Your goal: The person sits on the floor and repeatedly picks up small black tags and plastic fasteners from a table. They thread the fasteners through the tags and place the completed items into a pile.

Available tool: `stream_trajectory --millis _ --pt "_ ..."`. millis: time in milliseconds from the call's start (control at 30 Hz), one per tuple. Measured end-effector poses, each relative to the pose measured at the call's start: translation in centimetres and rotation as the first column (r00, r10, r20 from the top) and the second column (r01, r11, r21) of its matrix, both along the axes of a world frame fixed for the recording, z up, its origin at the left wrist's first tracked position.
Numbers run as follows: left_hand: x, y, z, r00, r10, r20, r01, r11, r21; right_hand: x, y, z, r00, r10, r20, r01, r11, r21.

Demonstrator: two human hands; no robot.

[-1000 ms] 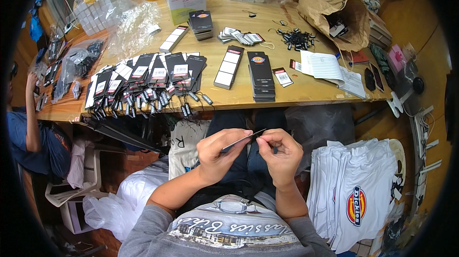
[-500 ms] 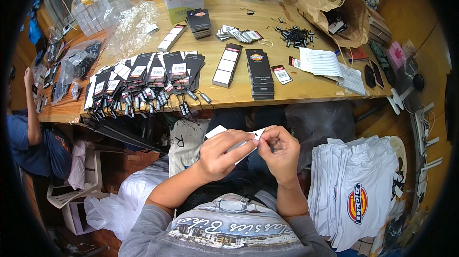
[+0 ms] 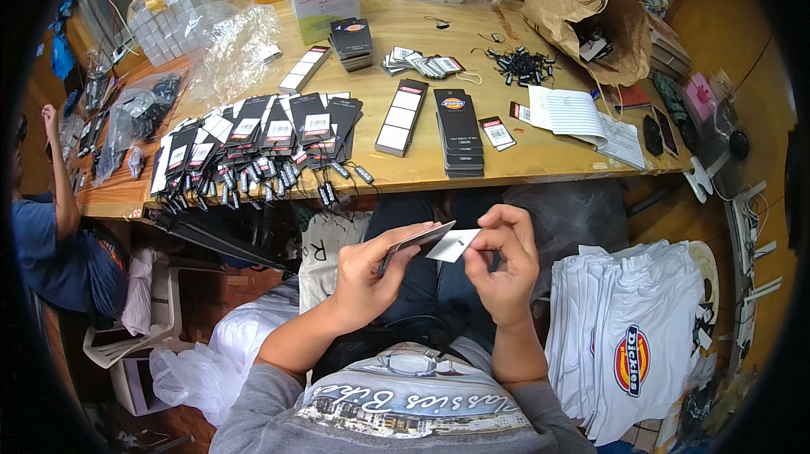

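My left hand (image 3: 364, 275) grips a dark hang tag (image 3: 423, 237) between thumb and fingers, holding it tilted above my lap. A small white tag (image 3: 450, 246) with a short dark mark sticks out beside its right end. The fingers of my right hand (image 3: 508, 267) are closed at the white tag's right edge, its index finger bent upward. Whether the two tags are joined cannot be seen. Beyond my hands, on the table (image 3: 384, 169), lie a stack of black tags (image 3: 460, 142) and a stack of white labels (image 3: 400, 121).
Many black tags with strings (image 3: 278, 129) overlap along the table's left front edge. Loose black string loops (image 3: 521, 64), a paper bag (image 3: 591, 28) and a notebook (image 3: 574, 115) lie to the right. Folded white shirts (image 3: 620, 336) are piled at my right. Another person (image 3: 63, 243) sits at far left.
The tags have turned in my hands, so the dark one now shows at my left fingers and the white one beside it. My right hand has moved slightly right, its index finger lifting.
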State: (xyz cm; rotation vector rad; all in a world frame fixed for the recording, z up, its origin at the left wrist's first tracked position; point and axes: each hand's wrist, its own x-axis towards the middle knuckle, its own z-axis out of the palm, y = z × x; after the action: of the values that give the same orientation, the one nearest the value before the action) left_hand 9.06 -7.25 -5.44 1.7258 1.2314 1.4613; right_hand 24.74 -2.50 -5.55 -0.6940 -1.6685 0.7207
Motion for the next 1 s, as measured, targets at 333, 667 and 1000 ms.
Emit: stream_trajectory --millis 333,667,1000 --pt "0.5 0.1 0.4 0.976 0.112 -0.185 -0.068 0.972 0.227 -0.7 -0.6 0.3 0.993 -0.076 0.089 0.073 0.997 0.033" --pt "0.3 0.7 -0.1 0.89 0.197 -0.411 0.038 0.866 0.499 -1.0 -1.2 1.0 0.984 -0.092 0.151 0.085 0.995 0.051" --pt "0.0 -0.1 0.3 0.999 0.025 0.044 -0.024 0.999 -0.022 -0.5 -0.5 -0.3 1.0 0.028 -0.003 -0.028 0.999 -0.021"
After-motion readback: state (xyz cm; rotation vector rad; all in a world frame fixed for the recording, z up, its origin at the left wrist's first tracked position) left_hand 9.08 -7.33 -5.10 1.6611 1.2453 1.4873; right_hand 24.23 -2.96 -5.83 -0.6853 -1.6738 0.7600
